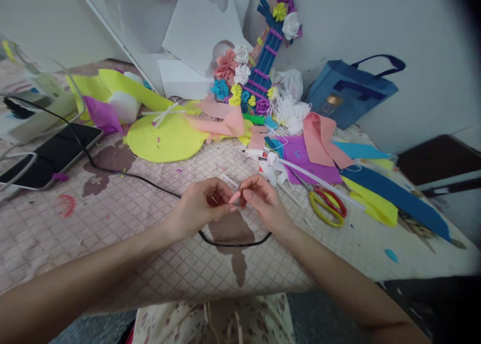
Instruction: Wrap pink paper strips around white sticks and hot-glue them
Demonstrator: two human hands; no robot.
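Note:
My left hand (205,201) and my right hand (265,198) meet over the middle of the table. Between their fingertips is a small piece of pink paper (234,197), pinched from both sides. The curled fingers partly hide it. A thin white stick (230,180) shows just behind the fingertips; whether it is touched I cannot tell. Yellow- and red-handled scissors (326,207) lie to the right of my right hand. A black cord (233,244) loops on the cloth beneath my wrists.
A paper-flowered blue guitar shape (263,65) leans at the back wall. Yellow paper (165,138), pink crepe paper (321,141), a purple sheet (308,158) and a glue gun (268,157) lie beyond my hands. A phone (56,151) is left; a blue bag (349,91) stands back right.

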